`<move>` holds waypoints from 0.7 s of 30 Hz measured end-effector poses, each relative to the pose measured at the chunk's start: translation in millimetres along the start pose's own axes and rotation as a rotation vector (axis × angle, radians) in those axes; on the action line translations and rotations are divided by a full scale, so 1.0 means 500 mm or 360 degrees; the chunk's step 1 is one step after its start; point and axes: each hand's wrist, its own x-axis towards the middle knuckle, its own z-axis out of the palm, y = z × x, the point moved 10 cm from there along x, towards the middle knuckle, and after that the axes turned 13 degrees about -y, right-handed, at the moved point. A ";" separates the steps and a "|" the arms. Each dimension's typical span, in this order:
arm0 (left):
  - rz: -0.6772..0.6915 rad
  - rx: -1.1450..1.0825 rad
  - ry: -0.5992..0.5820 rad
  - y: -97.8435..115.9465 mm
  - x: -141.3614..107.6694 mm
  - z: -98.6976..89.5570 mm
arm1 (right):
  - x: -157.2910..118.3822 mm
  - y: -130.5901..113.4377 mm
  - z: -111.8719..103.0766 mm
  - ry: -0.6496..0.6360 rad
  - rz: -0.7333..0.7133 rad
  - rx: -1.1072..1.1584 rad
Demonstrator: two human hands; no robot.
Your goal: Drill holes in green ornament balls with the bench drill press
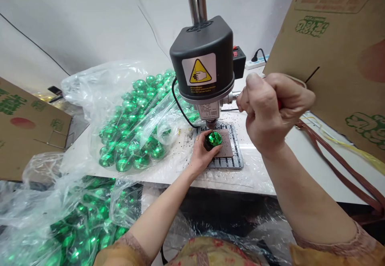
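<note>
A shiny green faceted ball (214,138) rests on a flat board (226,149) on the slotted metal base (238,159) of a small bench drill press (202,53). My left hand (203,151) wraps round the ball from the left and front, its fingers closed on it. Just above the ball is the drill's chuck (211,124); a bit cannot be made out clearly. At the right of the machine, my right hand (267,105) is raised in a fist around the drill press handle (280,104), which is mostly hidden by the fingers.
Many green balls (132,137) lie in a clear plastic bag left of the drill. Another bag of green balls (87,226) sits lower left. Cardboard boxes stand at left (30,125) and right (337,57). A brown strap (339,161) and power strip (255,62) are at right. Dark shavings litter the base.
</note>
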 end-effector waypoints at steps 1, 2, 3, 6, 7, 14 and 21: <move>0.0008 -0.0010 -0.0004 -0.002 0.000 0.001 | -0.005 -0.002 0.000 0.0006 -0.0026 -0.0013; 0.0012 -0.0021 -0.0005 -0.004 0.001 0.002 | -0.009 -0.004 -0.001 0.0016 -0.0045 -0.0029; 0.0014 -0.0033 -0.0007 -0.007 0.001 0.003 | -0.012 -0.006 -0.002 0.0027 -0.0067 -0.0038; 0.0006 -0.0056 -0.0003 -0.012 0.001 0.004 | -0.019 -0.012 -0.002 0.0039 -0.0169 0.0011; 0.0003 -0.0053 0.0002 -0.013 0.000 0.003 | -0.021 -0.014 -0.002 0.0035 -0.0196 0.0028; 0.0026 -0.0046 0.0009 -0.008 0.000 0.003 | -0.035 -0.012 -0.005 0.0071 -0.0208 -0.0008; 0.0025 -0.0045 -0.0005 -0.004 -0.001 0.003 | -0.039 -0.020 -0.005 0.0059 -0.0390 0.0057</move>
